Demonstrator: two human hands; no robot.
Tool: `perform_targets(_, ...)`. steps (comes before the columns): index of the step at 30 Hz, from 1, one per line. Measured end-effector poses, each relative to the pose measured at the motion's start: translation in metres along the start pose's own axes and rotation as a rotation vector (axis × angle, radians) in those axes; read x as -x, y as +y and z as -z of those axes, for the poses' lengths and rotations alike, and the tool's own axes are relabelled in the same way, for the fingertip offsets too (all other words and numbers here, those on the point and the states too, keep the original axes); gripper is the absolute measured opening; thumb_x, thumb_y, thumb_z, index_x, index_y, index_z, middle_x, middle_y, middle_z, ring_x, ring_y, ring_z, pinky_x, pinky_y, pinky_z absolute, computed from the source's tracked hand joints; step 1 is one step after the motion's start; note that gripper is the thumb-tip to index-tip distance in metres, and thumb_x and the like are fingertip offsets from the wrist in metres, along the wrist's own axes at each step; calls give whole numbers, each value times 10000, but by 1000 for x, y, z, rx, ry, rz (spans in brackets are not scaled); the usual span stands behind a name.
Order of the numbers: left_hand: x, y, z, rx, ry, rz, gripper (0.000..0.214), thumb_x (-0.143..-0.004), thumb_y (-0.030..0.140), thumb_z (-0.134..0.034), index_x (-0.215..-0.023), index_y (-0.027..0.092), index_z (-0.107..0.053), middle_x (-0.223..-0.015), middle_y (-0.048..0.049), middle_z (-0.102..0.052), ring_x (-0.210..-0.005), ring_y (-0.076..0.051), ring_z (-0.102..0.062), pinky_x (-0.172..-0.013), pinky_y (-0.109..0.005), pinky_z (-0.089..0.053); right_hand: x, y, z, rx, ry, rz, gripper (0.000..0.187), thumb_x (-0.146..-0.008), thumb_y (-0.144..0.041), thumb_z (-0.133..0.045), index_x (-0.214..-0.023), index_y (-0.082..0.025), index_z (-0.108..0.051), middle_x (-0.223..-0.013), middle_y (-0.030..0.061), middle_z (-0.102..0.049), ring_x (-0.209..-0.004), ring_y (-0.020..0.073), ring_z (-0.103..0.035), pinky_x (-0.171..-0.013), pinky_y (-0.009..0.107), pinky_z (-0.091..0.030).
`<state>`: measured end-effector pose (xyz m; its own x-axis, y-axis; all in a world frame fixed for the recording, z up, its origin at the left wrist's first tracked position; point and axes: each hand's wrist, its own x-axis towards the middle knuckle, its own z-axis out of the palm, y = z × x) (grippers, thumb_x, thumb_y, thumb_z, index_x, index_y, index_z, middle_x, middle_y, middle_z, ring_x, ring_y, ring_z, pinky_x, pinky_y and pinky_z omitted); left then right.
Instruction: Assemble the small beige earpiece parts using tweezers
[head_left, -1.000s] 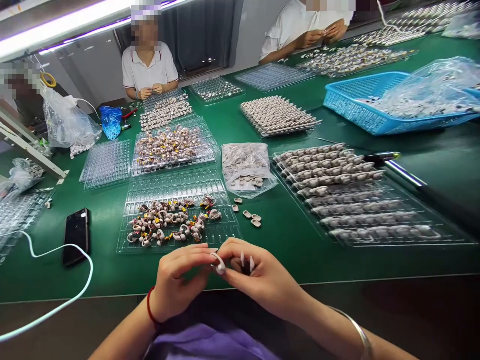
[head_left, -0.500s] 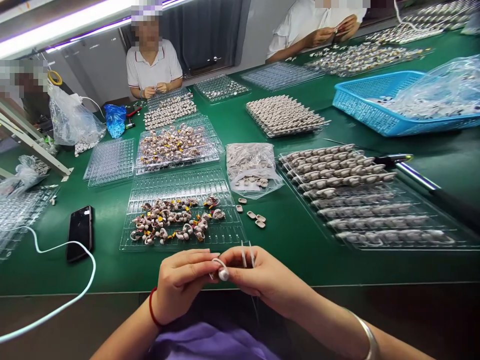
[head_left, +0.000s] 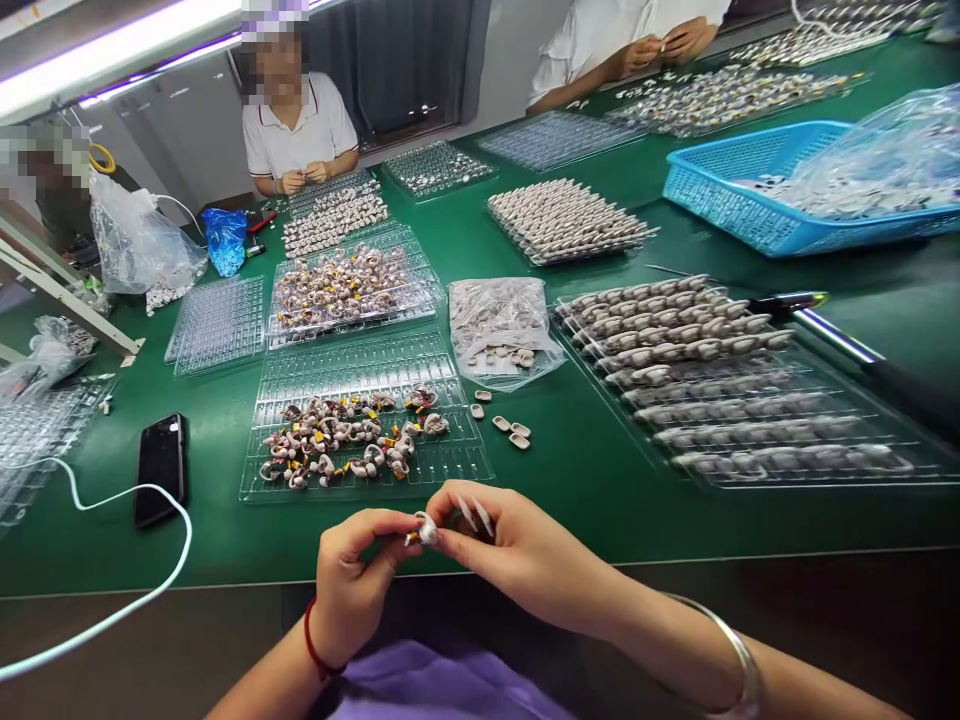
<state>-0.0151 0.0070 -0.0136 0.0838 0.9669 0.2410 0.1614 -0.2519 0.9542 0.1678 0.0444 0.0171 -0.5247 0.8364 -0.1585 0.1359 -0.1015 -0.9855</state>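
Observation:
Just past the table's front edge, a small beige earphone part (head_left: 427,529) with a rounded end, a curved band and an orange bit is pinched between both hands. My left hand (head_left: 351,572) grips its left side with thumb and fingertips. Closed on the rounded end is my right hand (head_left: 536,555), which also keeps tweezers (head_left: 475,514) tucked between its fingers, tips pointing up. Beyond the hands lies a clear tray (head_left: 352,362) with a heap of similar curved parts (head_left: 367,460). Several loose beige shells (head_left: 519,440) rest near a plastic bag of shells (head_left: 499,310).
A tray of beige parts in rows (head_left: 697,330) stands at the right, beside a black-handled tool (head_left: 840,335). Farther back is a blue basket (head_left: 750,215). A phone (head_left: 160,470) and white cable (head_left: 176,560) lie left. Two co-workers in white shirts work across the table.
The earphone part has turned and shifted slightly left, so its orange bit now shows. My left fingers have drawn into a thumb pinch. The tweezers lean further left.

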Motion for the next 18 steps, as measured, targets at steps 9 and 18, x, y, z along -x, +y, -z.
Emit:
perform_targets(9,6,-1,-8,56,109,118,81,-737,145,-753,-802,189,-770,-727,-27,-777,-636,-167,-717,-592,-209,-583,1,4,-6,86,25,50,169,-847,-299,-540,-737,-173,-564,-638,-19,-496,-582,125,-412,-530,247,-341)
perform_targets(18,7,-5,-5,27,74,36,103,-772,117,-712,-826,195,-754,-728,-17,-760,-611,-149,-700,-572,-202,-576,1,-2,-5,293,58,150,123,-786,-152,-531,-683,-175,-595,-619,-17,-526,-543,113,-444,-502,229,-348)
